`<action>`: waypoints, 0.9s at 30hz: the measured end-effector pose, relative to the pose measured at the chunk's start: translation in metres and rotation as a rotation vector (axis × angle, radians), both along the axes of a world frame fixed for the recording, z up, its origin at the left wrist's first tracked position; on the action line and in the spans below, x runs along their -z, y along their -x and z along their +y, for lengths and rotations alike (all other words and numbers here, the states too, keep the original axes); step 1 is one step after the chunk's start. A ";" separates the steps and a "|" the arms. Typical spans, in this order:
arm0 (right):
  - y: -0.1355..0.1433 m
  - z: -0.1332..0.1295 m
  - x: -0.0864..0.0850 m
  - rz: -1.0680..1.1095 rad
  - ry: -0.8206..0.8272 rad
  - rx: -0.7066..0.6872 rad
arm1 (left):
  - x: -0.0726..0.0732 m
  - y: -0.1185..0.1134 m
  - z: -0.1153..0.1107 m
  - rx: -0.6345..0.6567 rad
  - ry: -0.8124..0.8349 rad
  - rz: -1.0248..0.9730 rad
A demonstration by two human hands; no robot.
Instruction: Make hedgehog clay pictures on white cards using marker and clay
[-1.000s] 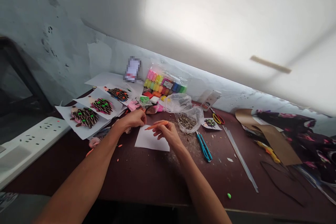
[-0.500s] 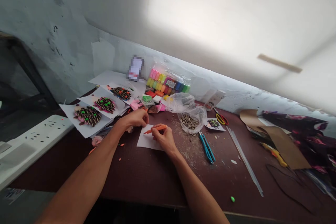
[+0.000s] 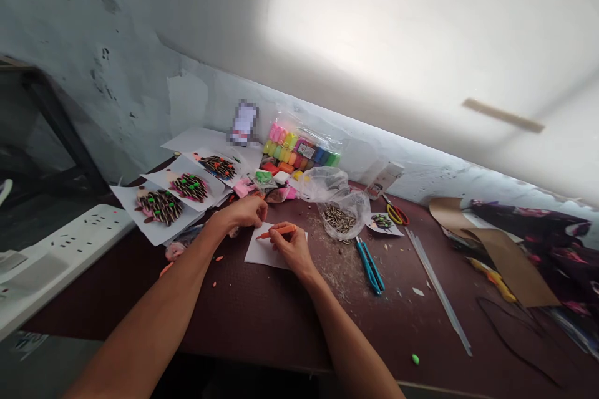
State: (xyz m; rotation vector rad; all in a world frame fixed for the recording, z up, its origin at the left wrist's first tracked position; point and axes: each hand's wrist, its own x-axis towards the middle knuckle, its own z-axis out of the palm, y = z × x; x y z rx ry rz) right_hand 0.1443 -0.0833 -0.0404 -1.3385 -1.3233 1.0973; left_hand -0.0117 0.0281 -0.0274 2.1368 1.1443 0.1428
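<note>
The right hand (image 3: pixel 292 248) gripped an orange pen (image 3: pixel 284 230) over the white paper (image 3: pixel 261 254). The left hand (image 3: pixel 249 210) bent at the paper's far left corner; whether it pinched anything could not be told. Weak bracing there might have let the paper skid under the pen; a rightward knock could have scattered the seeds (image 3: pixel 339 219) right of the paper.

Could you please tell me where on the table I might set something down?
The table looks bare between the white paper and the near edge, and between the blue-handled tool and the green blob. The back and left are crowded with colored packs, the seed bag and decorated sheets.
</note>
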 end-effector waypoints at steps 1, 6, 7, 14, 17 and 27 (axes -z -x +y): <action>0.000 0.000 0.000 0.000 -0.001 -0.001 | -0.001 -0.001 0.000 0.007 0.014 -0.001; 0.000 0.000 0.000 -0.007 -0.009 -0.018 | -0.007 -0.003 -0.003 0.007 0.077 0.005; 0.000 -0.001 -0.001 -0.009 -0.013 -0.023 | -0.008 -0.003 -0.004 0.001 0.080 0.008; -0.001 -0.001 0.000 -0.035 -0.042 -0.046 | -0.004 0.009 -0.008 0.034 0.088 -0.093; -0.001 -0.001 0.002 -0.029 -0.044 -0.039 | -0.002 0.012 -0.008 0.036 0.103 -0.110; -0.003 -0.002 0.002 -0.102 -0.077 -0.025 | 0.003 0.014 -0.006 0.050 0.140 -0.109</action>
